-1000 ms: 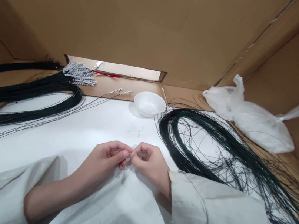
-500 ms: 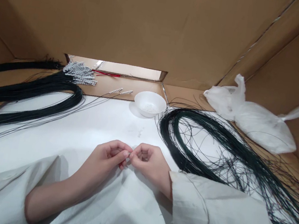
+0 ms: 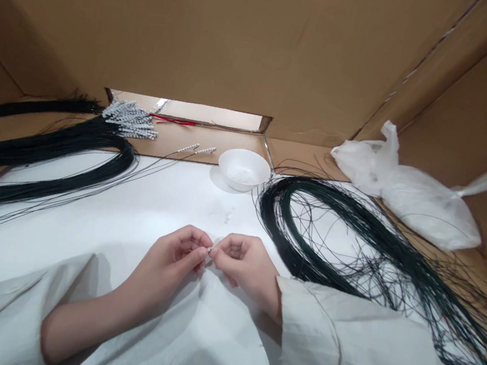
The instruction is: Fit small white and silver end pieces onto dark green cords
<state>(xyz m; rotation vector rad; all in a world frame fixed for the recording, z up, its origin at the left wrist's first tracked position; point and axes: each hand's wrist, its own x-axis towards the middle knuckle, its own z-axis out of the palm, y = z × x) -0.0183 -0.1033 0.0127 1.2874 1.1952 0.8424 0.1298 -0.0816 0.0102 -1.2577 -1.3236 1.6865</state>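
Note:
My left hand (image 3: 174, 260) and my right hand (image 3: 244, 262) meet fingertip to fingertip low in the middle of the view, over the white surface. Each is closed in a pinch. Between the fingertips shows a tiny pale piece (image 3: 209, 251), too small to make out. Beyond the hands stands a white bowl (image 3: 243, 169) with small whitish bits in it. A few tiny clear bits (image 3: 228, 214) lie between bowl and hands.
A coil of dark green cord (image 3: 295, 263) fills the right side, below white plastic bags (image 3: 432, 204). Dark cord bundles (image 3: 48, 144) with white beaded ends (image 3: 129, 119) lie at left. Two beaded strands (image 3: 205, 150) rest left of the bowl. Cardboard walls (image 3: 202, 30) surround everything.
The fingertips have parted very slightly, so the tiny pale piece between them shows a little more. Both hands otherwise stay in nearly the same place.

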